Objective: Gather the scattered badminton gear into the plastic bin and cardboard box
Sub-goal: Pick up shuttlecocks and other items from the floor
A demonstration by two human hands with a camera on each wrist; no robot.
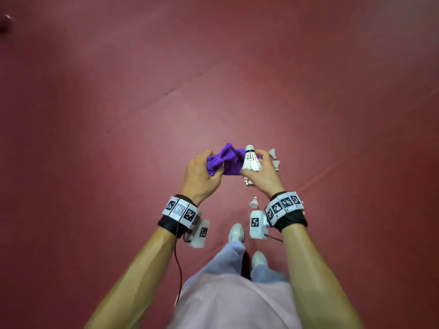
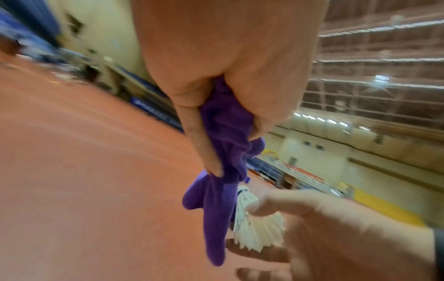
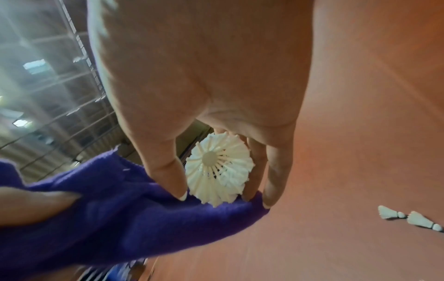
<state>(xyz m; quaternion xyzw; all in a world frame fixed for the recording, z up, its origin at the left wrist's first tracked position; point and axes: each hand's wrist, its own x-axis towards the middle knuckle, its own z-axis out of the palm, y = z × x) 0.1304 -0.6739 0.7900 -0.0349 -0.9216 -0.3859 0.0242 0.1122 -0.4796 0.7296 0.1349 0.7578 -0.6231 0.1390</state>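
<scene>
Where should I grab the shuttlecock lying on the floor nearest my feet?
Pinch the shuttlecock at its cork tip, coming from above. It lies on its side on the red floor, clear of the others, and the cork is firm while the flared feathers would probably crush.

- One purple cloth (image 1: 228, 162), bunched between my two hands.
- One white feather shuttlecock (image 1: 251, 160) held in my right hand (image 1: 263, 174).
- Four more shuttlecocks on the red floor (image 1: 118, 91): two (image 1: 272, 153) (image 1: 276, 165) side by side past my right hand, one (image 1: 248, 181) under it, one (image 1: 254, 203) near my wrist.
- Two white shoes (image 1: 236, 232) (image 1: 259, 258).
</scene>
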